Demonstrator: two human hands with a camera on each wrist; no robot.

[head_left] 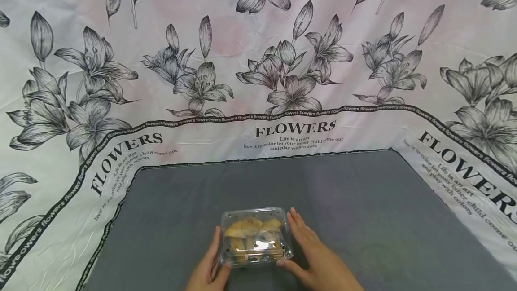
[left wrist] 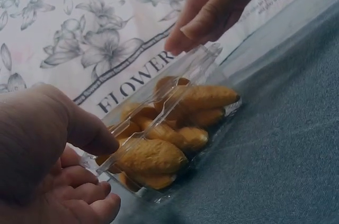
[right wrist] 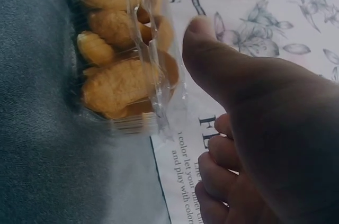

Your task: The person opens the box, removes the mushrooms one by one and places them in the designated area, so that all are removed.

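Observation:
A clear plastic clamshell box with yellow-brown pieces inside sits on the grey cloth; their exact kind is hard to tell through the plastic. At the box's left side is my left hand, its fingers along the side and its thumb by the near left corner. Opposite it, my right hand has its fingers extended beside the right side and its thumb at the near right corner. In the right wrist view a gap shows between the right thumb and the box. The lid is closed.
A grey cloth covers the work surface. Behind and at both sides rises a pale fabric printed with lilies and lettering, with a dark edge line where it meets the grey cloth.

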